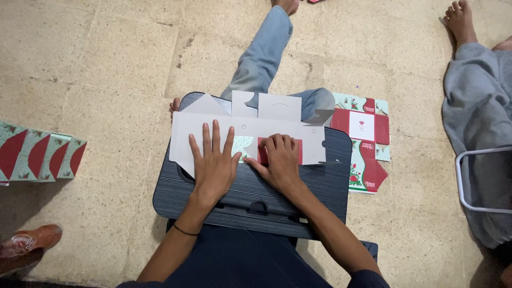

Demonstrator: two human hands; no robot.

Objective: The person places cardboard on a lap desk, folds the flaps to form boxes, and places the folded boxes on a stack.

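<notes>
A flat die-cut cardboard box blank [250, 128] lies white side up on a dark lap board [250, 197]. A green and red printed flap is folded over at its middle. My left hand [213, 160] rests flat on the blank with fingers spread. My right hand [280, 160] presses down on the folded red flap with fingers curled. Neither hand grips anything.
More flat printed blanks [365, 144] lie on the stone floor to the right of the board. Folded green and red boxes [37, 154] stand in a row at the left. Another person's leg in grey [480, 106] and a white frame [469, 181] are at the right. A sandal [26, 242] lies at the lower left.
</notes>
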